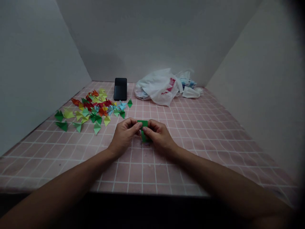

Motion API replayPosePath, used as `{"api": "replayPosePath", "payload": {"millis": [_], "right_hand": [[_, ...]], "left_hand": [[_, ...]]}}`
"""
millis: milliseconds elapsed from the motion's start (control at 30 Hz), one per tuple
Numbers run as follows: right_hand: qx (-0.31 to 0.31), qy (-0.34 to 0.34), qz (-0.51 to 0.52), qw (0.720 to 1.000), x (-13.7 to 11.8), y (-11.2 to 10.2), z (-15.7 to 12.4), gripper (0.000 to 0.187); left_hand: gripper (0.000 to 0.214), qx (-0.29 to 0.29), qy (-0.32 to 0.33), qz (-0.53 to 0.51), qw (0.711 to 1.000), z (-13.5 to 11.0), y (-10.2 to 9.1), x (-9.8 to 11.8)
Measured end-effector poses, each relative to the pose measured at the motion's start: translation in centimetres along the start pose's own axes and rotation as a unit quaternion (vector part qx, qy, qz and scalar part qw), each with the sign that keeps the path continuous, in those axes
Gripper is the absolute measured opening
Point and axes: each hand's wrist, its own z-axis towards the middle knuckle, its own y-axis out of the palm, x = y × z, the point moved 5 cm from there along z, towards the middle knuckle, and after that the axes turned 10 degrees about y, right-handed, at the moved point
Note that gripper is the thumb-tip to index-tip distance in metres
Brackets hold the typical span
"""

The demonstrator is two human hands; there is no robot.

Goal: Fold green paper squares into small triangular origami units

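A small green paper piece [143, 125] sits between both hands over the middle of the pink checked table [195, 127]. My left hand [124, 133] pinches its left edge with thumb and fingers closed. My right hand [159, 135] grips its right side, fingers curled over it. The lower part of the paper is hidden between the hands. To the left lies a heap of folded paper triangles [91, 109] in green, yellow, red, orange and light blue.
A black phone [120, 88] leans at the back near the wall. A white plastic bag [162, 86] with crumpled items lies at the back right. Grey walls close in the table on the left, back and right.
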Motion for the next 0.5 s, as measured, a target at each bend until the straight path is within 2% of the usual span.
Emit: {"api": "replayPosePath", "payload": {"millis": [100,167,267,500], "right_hand": [[0.002,-0.003,0.007,1.000,0.2,0.0,0.0,0.025],[0.025,-0.012,-0.004,1.000,0.2,-0.2,0.0,0.024],[0.058,-0.033,-0.056,0.996,-0.1,-0.5,-0.2,0.025],[0.084,-0.090,-0.159,0.980,-1.0,-0.6,-0.4,0.025]], "left_hand": [[0.021,0.012,0.008,-0.005,1.000,0.1,0.0,0.3],[0.020,0.035,0.023,-0.007,0.999,0.1,-0.1,0.7],[0.017,0.044,0.024,-0.002,0.999,0.0,-0.2,0.9],[0.017,0.045,0.019,-0.004,0.999,0.1,-0.3,0.5]]}}
